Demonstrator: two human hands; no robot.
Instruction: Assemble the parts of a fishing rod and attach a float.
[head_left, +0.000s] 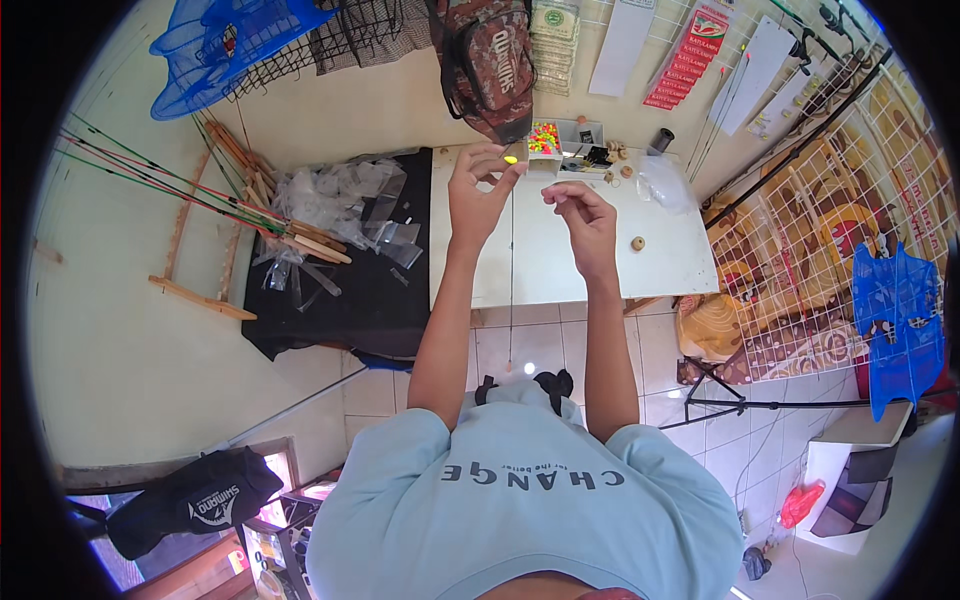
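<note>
My left hand [478, 192] is raised over the white table [665, 262] and pinches a small yellow-green float [512, 155] at its top. A thin stem [511, 300] hangs straight down from the float past the table's front edge. My right hand [585, 222] is just to the right, at about the same height, with fingers curled and thumb and fingertips pinched together. Nothing can be made out between them. The two hands are a short gap apart.
A compartment box of coloured beads [545, 137] and small wooden spools [637, 243] lie on the white table. A black table [350, 310] holds clear plastic bags [335, 195]. Fishing rods [190, 185] lean at left, a camouflage backpack [490, 60] hangs behind, a wire grid panel [820, 240] stands at right.
</note>
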